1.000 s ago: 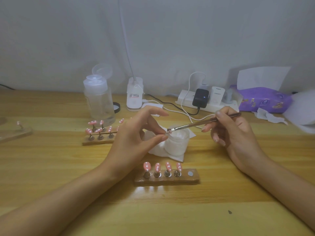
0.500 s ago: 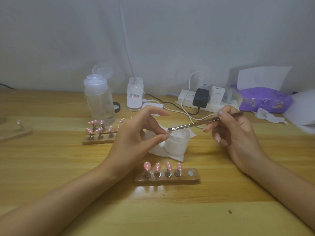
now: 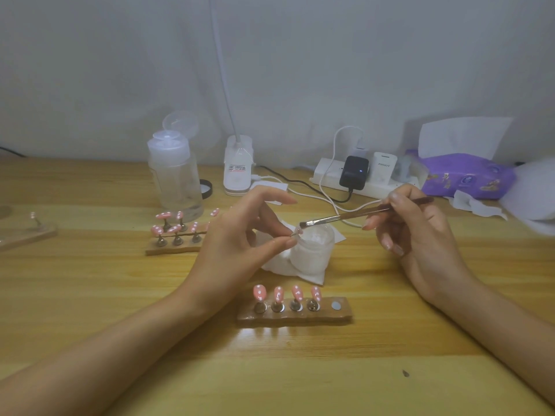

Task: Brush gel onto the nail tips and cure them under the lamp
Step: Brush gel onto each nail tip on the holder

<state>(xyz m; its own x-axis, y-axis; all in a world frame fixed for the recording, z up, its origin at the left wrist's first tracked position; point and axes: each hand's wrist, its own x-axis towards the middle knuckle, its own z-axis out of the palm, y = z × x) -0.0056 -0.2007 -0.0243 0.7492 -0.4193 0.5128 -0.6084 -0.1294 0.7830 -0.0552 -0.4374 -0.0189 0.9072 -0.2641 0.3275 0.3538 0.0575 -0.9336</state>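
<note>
My left hand point(image 3: 240, 244) pinches a small nail tip on its stand point(image 3: 295, 233) between thumb and fingertip, just over a frosted white jar point(image 3: 313, 250). My right hand point(image 3: 417, 235) holds a thin brown brush point(image 3: 354, 215); its bristles hover at the nail tip above the jar's rim. A wooden holder point(image 3: 295, 315) in front carries several pink dotted nail tips point(image 3: 286, 292) and one bare magnet spot. A second holder point(image 3: 172, 246) with more pink tips stands to the left. The white lamp base point(image 3: 237, 172) stands at the back.
A clear pump bottle point(image 3: 175, 181) with its lid flipped up stands back left. A power strip point(image 3: 360, 175) with chargers and cables lies behind the jar. A purple tissue pack point(image 3: 462, 175) sits back right. White tissue point(image 3: 288, 265) lies under the jar. Another holder point(image 3: 27, 229) is far left.
The brush tip has lifted slightly off the pinched nail tip and my right hand has shifted a little up and right. My left hand has stayed in place.
</note>
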